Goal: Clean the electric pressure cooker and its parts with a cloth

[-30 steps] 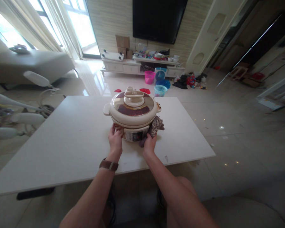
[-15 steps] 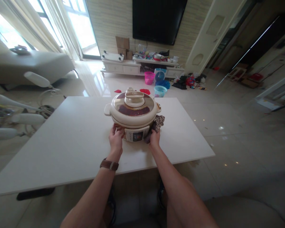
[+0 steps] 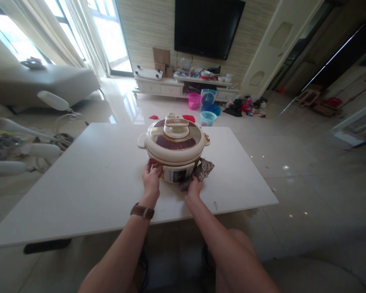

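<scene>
A cream and brown electric pressure cooker [image 3: 174, 151] stands upright on a white table [image 3: 103, 183], its lid on and its control panel facing me. My left hand [image 3: 151, 179] is against the lower left side of the cooker, fingers curved along the body, partly hidden there. My right hand [image 3: 194, 188] is closed on a brown patterned cloth [image 3: 206, 169]. The cloth touches the lower front right of the cooker, over the right edge of the panel, and its loose end spreads out to the right.
Beyond the table are a pink basket [image 3: 194, 101], a light blue basket [image 3: 208, 118] and a low white cabinet [image 3: 158, 87] loaded with small items. White fan-like blades [image 3: 42, 149] stand at the left. A wall television [image 3: 209, 28] hangs at the back.
My right hand has moved the cloth from the cooker's right side toward me and left, along the lower front. My left hand stays on the cooker. The view has shifted slightly.
</scene>
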Motion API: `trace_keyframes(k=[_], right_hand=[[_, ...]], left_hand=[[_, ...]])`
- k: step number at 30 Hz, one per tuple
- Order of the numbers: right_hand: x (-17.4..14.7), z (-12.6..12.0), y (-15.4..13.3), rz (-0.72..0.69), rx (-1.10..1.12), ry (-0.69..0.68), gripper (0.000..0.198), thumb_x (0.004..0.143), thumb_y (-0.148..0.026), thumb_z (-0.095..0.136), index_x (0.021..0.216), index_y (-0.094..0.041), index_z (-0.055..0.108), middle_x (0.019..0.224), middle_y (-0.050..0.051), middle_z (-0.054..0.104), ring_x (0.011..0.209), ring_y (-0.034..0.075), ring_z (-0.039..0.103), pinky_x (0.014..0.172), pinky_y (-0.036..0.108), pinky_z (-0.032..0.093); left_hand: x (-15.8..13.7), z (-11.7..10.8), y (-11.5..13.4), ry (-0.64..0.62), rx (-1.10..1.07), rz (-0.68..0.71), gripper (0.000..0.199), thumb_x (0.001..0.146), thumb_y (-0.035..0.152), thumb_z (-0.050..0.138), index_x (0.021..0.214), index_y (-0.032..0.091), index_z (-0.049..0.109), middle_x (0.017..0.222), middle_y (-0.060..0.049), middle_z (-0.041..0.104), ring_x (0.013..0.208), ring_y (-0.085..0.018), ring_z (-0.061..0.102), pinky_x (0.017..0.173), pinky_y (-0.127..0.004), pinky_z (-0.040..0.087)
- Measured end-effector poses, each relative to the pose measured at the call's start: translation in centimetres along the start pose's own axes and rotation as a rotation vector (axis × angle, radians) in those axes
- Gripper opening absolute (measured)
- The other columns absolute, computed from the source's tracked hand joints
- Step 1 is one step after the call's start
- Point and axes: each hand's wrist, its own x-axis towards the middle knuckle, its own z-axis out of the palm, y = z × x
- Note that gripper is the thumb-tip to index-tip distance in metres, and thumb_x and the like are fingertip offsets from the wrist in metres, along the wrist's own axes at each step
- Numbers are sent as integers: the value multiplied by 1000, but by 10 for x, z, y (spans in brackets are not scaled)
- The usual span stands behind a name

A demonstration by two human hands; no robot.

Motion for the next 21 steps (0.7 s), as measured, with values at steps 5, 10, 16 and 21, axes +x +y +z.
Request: trace_keyframes(k=[5, 10, 16, 21], right_hand=[[-25, 5, 13, 244, 130, 154, 42, 74, -27, 58, 116, -23, 64, 106, 7, 79, 98, 26, 75, 86, 45, 65], [-24, 8, -11, 466, 103, 153, 38, 77, -25, 54, 113, -24, 62, 95, 7, 78, 87, 28, 77, 73, 46, 66], [-14, 9, -56, 48, -48, -14, 45, 78, -29, 58, 121, -20, 67, 123, 9, 77, 117, 26, 70, 111, 45, 54], [-60, 3, -56, -216, -179, -134, 54, 90, -38, 59, 140, -19, 63, 141, 14, 70, 140, 27, 58, 125, 45, 39]], left_hand=[[2, 1, -3, 2, -14, 23, 65, 74, 7, 65, 136, 24, 71, 138, -10, 71, 114, -18, 71, 91, -28, 60], [1, 1, -4, 12, 16, 36, 66, 73, 9, 64, 136, 25, 71, 143, -9, 68, 105, -15, 69, 83, -23, 59], [0, -1, -3, -13, 23, 14, 69, 71, 8, 62, 137, 26, 69, 147, -7, 66, 109, -15, 69, 74, -19, 54], [0, 0, -4, -23, 8, 25, 65, 69, 8, 63, 132, 24, 71, 132, -8, 72, 104, -16, 69, 77, -21, 55]])
